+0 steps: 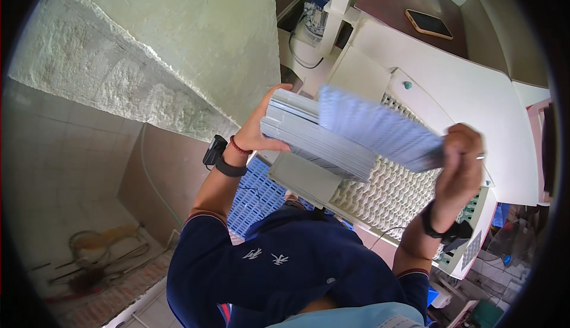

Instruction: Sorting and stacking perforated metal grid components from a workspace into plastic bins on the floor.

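My left hand grips the left end of a thick stack of thin pale sheets, thumb in front and fingers behind. What kind of sheets they are cannot be made out. My right hand, blurred by motion, is closed on the right end of a bluish-white, finely patterned sheet. That sheet slants above the stack, its left end overlapping the stack's upper side; whether it is one sheet or several, I cannot tell. Both hands are above a machine's conveyor bed of pale, closely set wavy links.
The white machine body curves round the conveyor's far right. A phone lies on its brown top. At the left juts a rough concrete slab. Blue plastic grating lies below, and a motor stands behind a white post.
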Available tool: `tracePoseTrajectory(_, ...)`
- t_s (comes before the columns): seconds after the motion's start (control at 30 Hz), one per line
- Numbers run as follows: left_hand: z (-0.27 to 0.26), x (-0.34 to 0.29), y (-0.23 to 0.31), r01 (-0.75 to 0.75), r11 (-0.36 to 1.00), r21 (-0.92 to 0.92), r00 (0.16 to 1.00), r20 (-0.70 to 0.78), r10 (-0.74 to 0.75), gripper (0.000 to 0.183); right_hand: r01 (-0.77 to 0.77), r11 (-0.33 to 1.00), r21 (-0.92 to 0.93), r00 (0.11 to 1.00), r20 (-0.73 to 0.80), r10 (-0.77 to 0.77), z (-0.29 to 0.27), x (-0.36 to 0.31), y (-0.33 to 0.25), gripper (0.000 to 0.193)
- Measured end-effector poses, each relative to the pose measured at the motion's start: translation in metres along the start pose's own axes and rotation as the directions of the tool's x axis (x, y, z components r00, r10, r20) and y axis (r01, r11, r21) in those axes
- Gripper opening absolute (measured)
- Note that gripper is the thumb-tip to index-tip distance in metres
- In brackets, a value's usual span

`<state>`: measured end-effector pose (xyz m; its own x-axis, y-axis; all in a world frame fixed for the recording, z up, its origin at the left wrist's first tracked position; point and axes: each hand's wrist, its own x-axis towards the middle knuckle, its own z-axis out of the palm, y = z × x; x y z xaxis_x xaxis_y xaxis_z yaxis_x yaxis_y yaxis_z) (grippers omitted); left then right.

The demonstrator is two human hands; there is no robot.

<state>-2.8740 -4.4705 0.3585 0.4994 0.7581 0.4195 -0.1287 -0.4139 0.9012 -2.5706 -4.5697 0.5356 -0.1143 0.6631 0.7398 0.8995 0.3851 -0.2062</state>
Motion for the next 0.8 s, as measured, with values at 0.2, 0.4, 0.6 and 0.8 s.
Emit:
tracePoseTrajectory(0.2,0.003,0.008,-0.014,-0.007,0.994,-0.11,0.999,0.034,0.011,0.098,-0.168,0.98,0.105,0.92,-0.341,0.194,-0.014,0.007,0.059,0.012)
tracePoseTrajectory(0.4,0.003,0.006,-0.016,-0.098,0.994,-0.044,0.995,0.022,0.099,0.097,-0.256,0.939,0.23,0.906,-0.282,0.316,0.047,-0.014,0.082,0.008)
tracePoseTrajectory(0.6,0.003,0.003,-0.017,-0.052,0.987,-0.149,0.998,0.028,0.057,0.096,-0.278,0.951,0.135,0.898,-0.315,0.307,0.034,0.0,0.093,0.016)
tracePoseTrajectory(0.8,0.004,0.006,-0.018,-0.076,0.985,-0.156,0.996,0.023,0.081,0.094,-0.436,0.883,0.174,0.744,-0.483,0.462,0.016,0.004,0.128,0.019)
